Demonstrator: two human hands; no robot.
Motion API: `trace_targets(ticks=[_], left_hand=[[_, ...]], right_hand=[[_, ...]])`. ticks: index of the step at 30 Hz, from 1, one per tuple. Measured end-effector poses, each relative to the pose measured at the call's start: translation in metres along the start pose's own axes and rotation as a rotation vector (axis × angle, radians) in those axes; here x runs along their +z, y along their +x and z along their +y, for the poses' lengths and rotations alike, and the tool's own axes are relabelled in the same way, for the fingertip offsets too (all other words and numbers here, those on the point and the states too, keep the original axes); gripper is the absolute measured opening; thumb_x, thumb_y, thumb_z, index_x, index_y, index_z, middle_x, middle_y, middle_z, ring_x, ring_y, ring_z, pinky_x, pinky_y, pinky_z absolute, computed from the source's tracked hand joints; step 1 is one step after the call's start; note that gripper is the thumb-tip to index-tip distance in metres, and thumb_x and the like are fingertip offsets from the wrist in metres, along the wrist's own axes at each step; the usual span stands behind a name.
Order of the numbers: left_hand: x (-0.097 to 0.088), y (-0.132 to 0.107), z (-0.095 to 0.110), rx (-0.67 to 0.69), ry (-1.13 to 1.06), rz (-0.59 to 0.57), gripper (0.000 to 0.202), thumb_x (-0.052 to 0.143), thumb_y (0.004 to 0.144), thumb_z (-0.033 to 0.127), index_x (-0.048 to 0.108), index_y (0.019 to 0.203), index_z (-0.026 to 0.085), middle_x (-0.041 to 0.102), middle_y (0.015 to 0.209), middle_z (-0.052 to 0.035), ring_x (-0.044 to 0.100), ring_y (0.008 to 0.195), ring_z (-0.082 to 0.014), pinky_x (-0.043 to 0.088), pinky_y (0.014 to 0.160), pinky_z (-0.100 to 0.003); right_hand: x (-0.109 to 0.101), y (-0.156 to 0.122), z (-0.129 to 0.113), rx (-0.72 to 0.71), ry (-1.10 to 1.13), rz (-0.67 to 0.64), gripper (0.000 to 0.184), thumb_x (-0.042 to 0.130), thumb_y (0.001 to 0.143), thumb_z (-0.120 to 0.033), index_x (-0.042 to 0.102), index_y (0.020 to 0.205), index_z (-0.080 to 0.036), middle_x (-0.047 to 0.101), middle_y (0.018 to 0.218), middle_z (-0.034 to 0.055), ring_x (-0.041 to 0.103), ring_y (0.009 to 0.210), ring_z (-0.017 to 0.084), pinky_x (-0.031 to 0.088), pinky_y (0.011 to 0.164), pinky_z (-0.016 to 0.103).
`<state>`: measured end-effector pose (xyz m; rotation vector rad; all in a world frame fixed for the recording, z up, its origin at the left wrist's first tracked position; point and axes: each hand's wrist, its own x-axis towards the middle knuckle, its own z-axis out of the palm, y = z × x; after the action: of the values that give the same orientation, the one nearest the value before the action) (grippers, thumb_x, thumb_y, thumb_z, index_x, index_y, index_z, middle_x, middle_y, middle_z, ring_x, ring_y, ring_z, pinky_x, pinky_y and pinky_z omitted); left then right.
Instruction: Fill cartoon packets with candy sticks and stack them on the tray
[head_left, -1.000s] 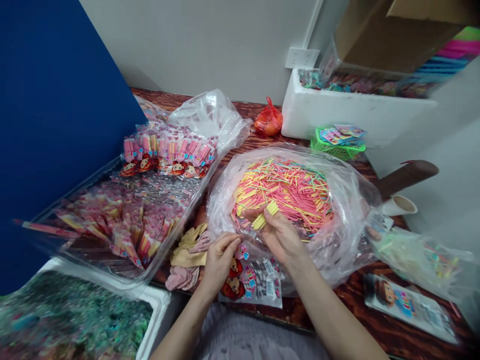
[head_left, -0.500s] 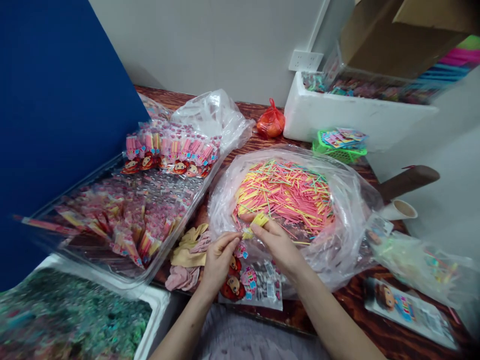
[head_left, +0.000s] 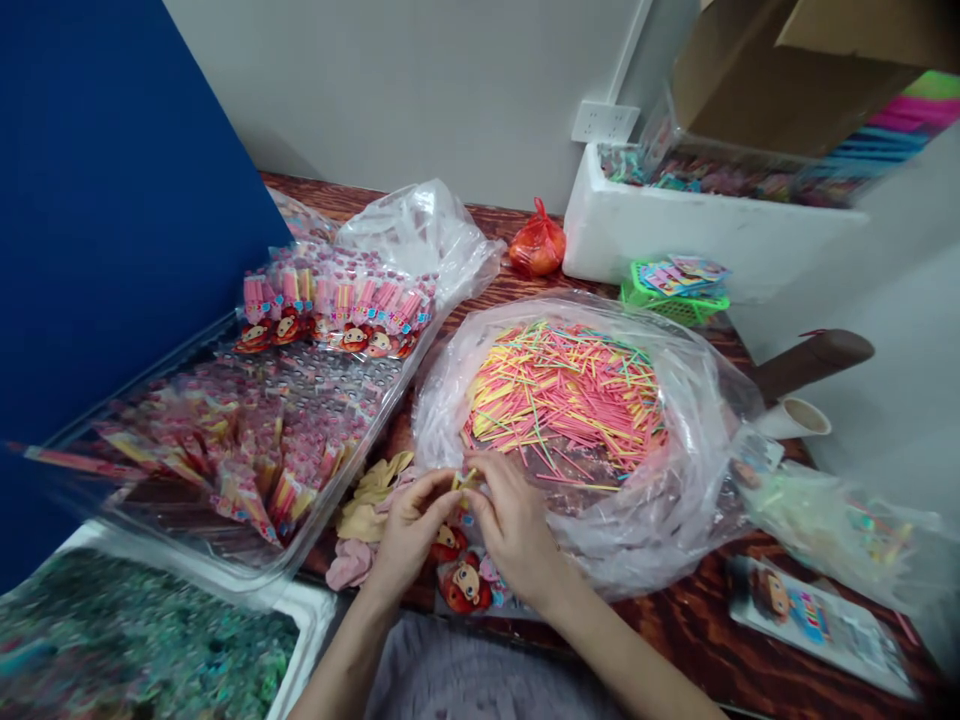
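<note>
The right hand point(head_left: 517, 530) is now meeting the left hand point(head_left: 411, 530), closing most of the gap that was showing a second ago. The small bunch of yellow sticks point(head_left: 469, 477), which was standing in plain sight, is now mostly hiding between the fingertips, just above the printed bag point(head_left: 465, 585). The work is thus looking less like carrying and more like fine handling with both hands. The right grip is pinching the yellow sticks; the left grip is closing thumb against forefinger beside them, though what lies inside that pinch is not showing clearly.

Behind the hands, a heap of thin, straight pink, yellow and green sticks point(head_left: 570, 390) is lying inside a thin, crumpled, cloudy plastic bag point(head_left: 690, 480), whose folds are spreading around it. The printed bag is lying flat, smooth and partly clear. At left, a clear, rigid tray point(head_left: 373, 450) is holding glossy filled packets point(head_left: 375, 310), and soft, wrinkled cloth point(head_left: 367, 510) is bunching beside it. The counter point(head_left: 697, 640) is showing dark, streaky reddish-brown grain.
</note>
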<state>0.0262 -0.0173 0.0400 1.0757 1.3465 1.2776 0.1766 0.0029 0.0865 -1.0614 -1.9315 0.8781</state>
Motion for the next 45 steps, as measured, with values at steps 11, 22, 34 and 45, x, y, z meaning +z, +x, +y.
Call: trace_targets(ticks=[11, 22, 34, 45], left_hand=[[-0.001, 0.01, 0.002, 0.039, 0.036, 0.024, 0.02, 0.066, 0.079, 0.034, 0.074, 0.088, 0.018, 0.073, 0.089, -0.0058, 0.065, 0.085, -0.0204, 0.053, 0.078, -0.029], [-0.013, 0.017, -0.002, -0.021, -0.027, 0.183, 0.019, 0.068, 0.08, 0.036, 0.068, 0.085, 0.018, 0.065, 0.079, -0.0006, 0.059, 0.07, -0.0144, 0.048, 0.063, -0.021], [-0.012, 0.037, -0.013, -0.063, -0.073, 0.387, 0.021, 0.068, 0.076, 0.037, 0.064, 0.078, 0.017, 0.059, 0.07, 0.0038, 0.05, 0.058, -0.0097, 0.043, 0.055, -0.019], [-0.015, 0.056, -0.046, -0.059, 0.029, 0.386, 0.028, 0.065, 0.077, 0.043, 0.065, 0.08, 0.015, 0.06, 0.071, 0.002, 0.052, 0.061, -0.0109, 0.042, 0.056, -0.019]], right_hand=[[-0.01, 0.014, 0.003, -0.052, -0.146, -0.091, 0.021, 0.051, 0.093, -0.019, 0.064, 0.11, -0.023, 0.053, 0.132, 0.0123, 0.047, 0.124, 0.028, 0.041, 0.103, 0.05], [-0.03, 0.021, 0.06, 0.174, -0.17, 0.105, 0.015, 0.049, 0.094, -0.026, 0.063, 0.092, -0.022, 0.063, 0.09, 0.0052, 0.058, 0.088, 0.021, 0.044, 0.078, 0.033], [-0.049, 0.036, 0.114, 0.056, -0.996, -0.199, 0.016, 0.05, 0.09, -0.012, 0.064, 0.097, -0.015, 0.061, 0.101, 0.0126, 0.049, 0.097, 0.026, 0.036, 0.082, 0.035], [-0.048, 0.058, 0.141, -0.271, -1.214, -0.306, 0.017, 0.046, 0.092, -0.014, 0.063, 0.094, -0.013, 0.062, 0.097, 0.0145, 0.048, 0.094, 0.029, 0.033, 0.082, 0.04]])
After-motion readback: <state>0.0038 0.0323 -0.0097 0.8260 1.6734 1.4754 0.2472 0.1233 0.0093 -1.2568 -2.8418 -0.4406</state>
